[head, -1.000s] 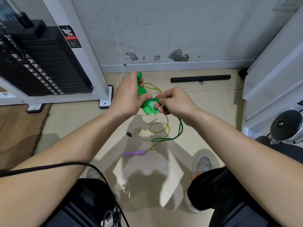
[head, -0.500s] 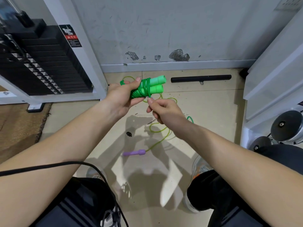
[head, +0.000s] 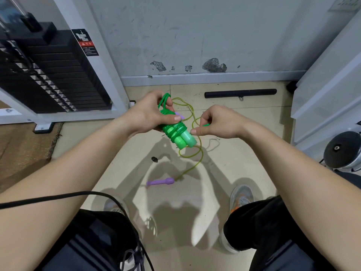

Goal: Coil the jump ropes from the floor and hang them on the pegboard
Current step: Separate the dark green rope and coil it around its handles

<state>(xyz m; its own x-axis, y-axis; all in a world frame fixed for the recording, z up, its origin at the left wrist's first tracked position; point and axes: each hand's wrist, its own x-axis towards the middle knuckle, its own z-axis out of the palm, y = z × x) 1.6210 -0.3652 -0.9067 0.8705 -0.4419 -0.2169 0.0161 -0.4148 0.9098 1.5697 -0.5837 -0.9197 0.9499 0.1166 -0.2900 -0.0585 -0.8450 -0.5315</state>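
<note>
Green rope [head: 169, 127]: light and springy, we judged; best held round the handles [head: 185, 140].
Left hand [head: 150, 116]: gripped that bundle.
Right hand [head: 216, 124]: pinched its loose end [head: 206, 125].

A: What's on the floor [head: 254, 106]?
B: Beige tile. Yellow-green jump rope [head: 199, 155] lying in loose loops, purple handle [head: 161, 181] at its near end. Small black scrap [head: 154, 159] just left of the loops.
A: By the wall?
B: Black bar [head: 240, 93] parallel to the skirting. Brown mat [head: 23, 149] at left, machine frame foot [head: 42, 127] at its edge.
</note>
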